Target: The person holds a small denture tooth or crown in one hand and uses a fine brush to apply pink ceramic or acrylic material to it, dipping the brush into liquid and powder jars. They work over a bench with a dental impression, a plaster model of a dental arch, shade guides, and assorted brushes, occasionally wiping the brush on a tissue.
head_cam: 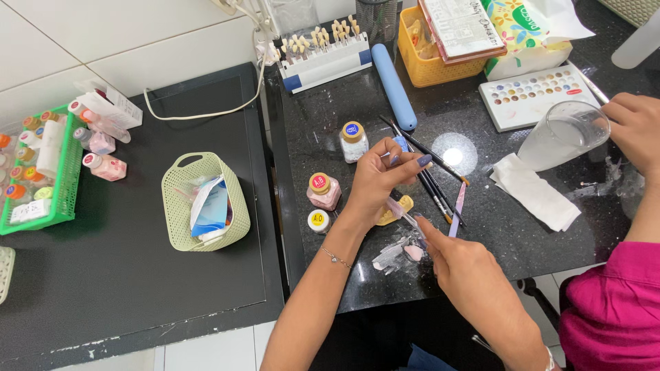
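Observation:
My left hand (377,182) hovers over the black counter (323,117) with thumb and fingers pinched on a small object that I cannot make out. My right hand (462,264) grips a thin brush (402,214) whose tip points up toward the left hand. Below the left hand lies a yellow piece (397,209). A dab of pink paste (413,253) and a white smear sit just left of my right hand. Three small jars stand close by: a blue-lidded one (353,140), a pink one (323,191) and a small yellow-lidded one (317,221).
Several brushes (434,180) lie right of my left hand, beside a folded tissue (537,194). A co-worker's hand (636,127) in a pink sleeve touches a water glass (564,134). Behind are a colour palette (533,96), blue tube (395,86), sample rack (323,51), yellow basket (426,65). A pale basket (175,206) and green crate (65,185) sit left.

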`<act>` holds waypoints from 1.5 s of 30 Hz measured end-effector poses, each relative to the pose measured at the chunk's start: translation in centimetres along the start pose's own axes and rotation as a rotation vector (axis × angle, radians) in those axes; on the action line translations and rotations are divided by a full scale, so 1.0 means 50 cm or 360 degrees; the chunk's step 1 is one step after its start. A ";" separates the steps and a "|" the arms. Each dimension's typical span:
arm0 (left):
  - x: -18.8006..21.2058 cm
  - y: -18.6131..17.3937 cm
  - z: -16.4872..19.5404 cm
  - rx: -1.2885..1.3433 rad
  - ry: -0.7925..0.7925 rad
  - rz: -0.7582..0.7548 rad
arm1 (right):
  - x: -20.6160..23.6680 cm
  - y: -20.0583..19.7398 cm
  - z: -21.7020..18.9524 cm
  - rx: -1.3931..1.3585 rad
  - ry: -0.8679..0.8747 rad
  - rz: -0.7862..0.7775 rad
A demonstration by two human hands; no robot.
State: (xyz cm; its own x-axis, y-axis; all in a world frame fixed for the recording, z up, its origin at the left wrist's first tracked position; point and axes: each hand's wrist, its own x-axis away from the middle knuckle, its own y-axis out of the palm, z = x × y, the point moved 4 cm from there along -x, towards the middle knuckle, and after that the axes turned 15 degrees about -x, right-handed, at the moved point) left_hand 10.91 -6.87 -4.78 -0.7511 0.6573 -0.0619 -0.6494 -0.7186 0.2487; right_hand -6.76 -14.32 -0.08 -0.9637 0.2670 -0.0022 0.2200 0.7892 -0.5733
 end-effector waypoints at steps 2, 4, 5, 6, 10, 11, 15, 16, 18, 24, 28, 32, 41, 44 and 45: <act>-0.001 -0.003 -0.004 -0.0051 -0.0029 0.0016 | 0.000 -0.004 -0.004 -0.0033 -0.0087 0.0011; -0.003 -0.006 -0.005 -0.0061 -0.0013 0.0024 | -0.004 -0.001 -0.002 -0.0056 -0.0121 0.0016; -0.004 -0.006 -0.006 -0.0043 0.0013 0.0029 | -0.005 0.005 0.005 0.0011 -0.0036 -0.0015; -0.005 -0.008 -0.006 -0.0026 0.0040 0.0036 | -0.007 0.014 0.011 0.0077 0.0049 -0.0048; -0.009 -0.011 -0.015 -0.0028 0.0045 0.0044 | -0.021 0.018 0.024 -0.0085 -0.0038 -0.0042; -0.010 -0.012 -0.016 -0.0049 0.0047 0.0050 | -0.025 0.022 0.035 -0.0191 0.0117 -0.0116; -0.014 -0.019 -0.014 -0.0008 0.0114 0.0080 | -0.036 0.024 0.046 -0.0598 0.0377 -0.0236; -0.016 -0.020 -0.012 0.0006 0.0123 0.0081 | -0.039 0.022 0.041 -0.0693 0.0342 -0.0234; -0.014 -0.021 -0.009 0.0035 0.0124 0.0086 | -0.030 0.009 0.035 -0.0648 0.0369 -0.0205; -0.012 -0.021 0.000 -0.0023 0.0118 0.0114 | -0.006 -0.020 0.010 -0.0286 0.0286 -0.0112; -0.012 -0.017 -0.001 -0.0073 0.0127 0.0080 | -0.012 0.000 -0.007 0.0030 0.0103 -0.0072; -0.014 -0.018 -0.004 -0.0066 0.0129 0.0070 | -0.018 0.008 0.006 0.0026 0.0172 -0.0149; -0.015 -0.027 -0.011 -0.0103 0.0086 0.0112 | -0.042 0.005 0.040 -0.0555 0.0520 -0.0370; -0.017 -0.029 -0.007 -0.0119 0.0121 0.0114 | -0.042 -0.007 0.049 -0.0621 0.0593 -0.0320; -0.017 -0.029 -0.007 -0.0138 0.0119 0.0118 | -0.035 -0.015 0.047 -0.0620 0.0509 -0.0240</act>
State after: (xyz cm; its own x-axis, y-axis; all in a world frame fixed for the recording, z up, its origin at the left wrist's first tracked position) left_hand 12.45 -6.46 -5.40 -0.8021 0.5851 -0.1192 -0.5971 -0.7837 0.1710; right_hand -5.60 -16.70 -1.59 -0.9079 0.2419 0.3422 0.1809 0.9628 -0.2007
